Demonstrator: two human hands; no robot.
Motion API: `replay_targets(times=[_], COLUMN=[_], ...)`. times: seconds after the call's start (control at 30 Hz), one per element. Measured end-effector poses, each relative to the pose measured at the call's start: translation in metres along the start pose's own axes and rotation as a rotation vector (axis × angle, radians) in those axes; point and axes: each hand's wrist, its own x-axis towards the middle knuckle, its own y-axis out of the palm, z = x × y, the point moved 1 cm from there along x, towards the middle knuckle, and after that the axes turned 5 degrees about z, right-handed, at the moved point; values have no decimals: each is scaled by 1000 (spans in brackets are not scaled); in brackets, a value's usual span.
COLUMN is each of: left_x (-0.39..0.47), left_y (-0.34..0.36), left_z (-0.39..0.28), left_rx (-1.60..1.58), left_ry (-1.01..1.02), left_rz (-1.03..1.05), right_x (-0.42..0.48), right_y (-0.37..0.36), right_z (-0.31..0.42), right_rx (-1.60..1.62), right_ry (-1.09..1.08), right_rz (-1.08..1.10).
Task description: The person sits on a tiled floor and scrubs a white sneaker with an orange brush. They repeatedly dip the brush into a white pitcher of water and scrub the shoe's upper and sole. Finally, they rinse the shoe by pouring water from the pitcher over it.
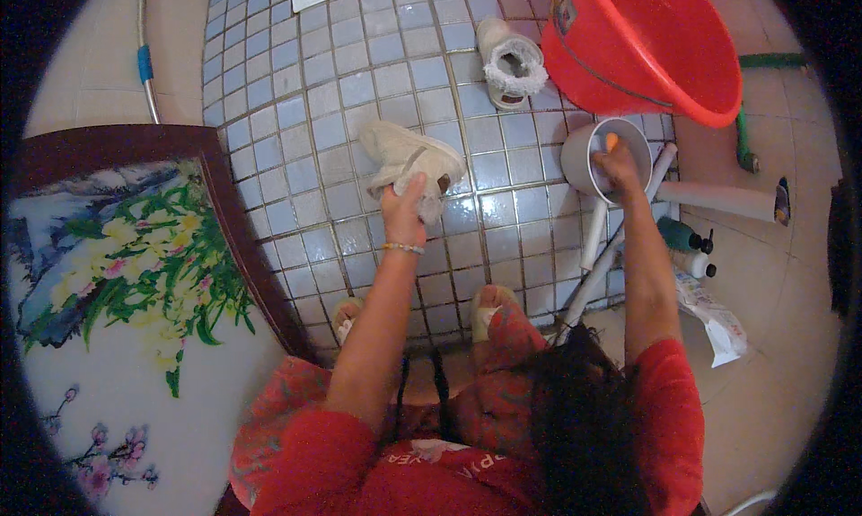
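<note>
Above the tiled floor, my left hand (406, 209) grips a cream fleece-lined boot (411, 155) by its fluffy cuff, the boot lying on its side in the air or on the tiles; which, I cannot tell. My right hand (618, 169) reaches into a pale plastic bucket (579, 159) and is closed around an orange-ended object (611, 141), perhaps a brush handle; its other end is hidden. A matching boot (508, 61) stands on the tiles near a large red plastic tub (606, 58), its furry opening facing up.
White pipes (717, 199) run beside the bucket on the right. Pump bottles (679, 235) and a white packet (717, 320) lie near the wall. A flower-painted panel door (222, 206) occupies the left, with a metal pole (149, 91) behind it.
</note>
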Motion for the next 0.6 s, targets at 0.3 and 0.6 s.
replay_targets(times=[0.3,0.6], left_x=[-13,-20], left_y=[17,36], left_z=[23,-14], left_rx=[24,-69], left_ry=[-21,2], left_rz=[76,-77], right_x=[-133,-137], right_y=[-25,35], right_z=[173,141], right_rx=[446,261], right_ry=[-612,-770], right_rz=[-46,-8])
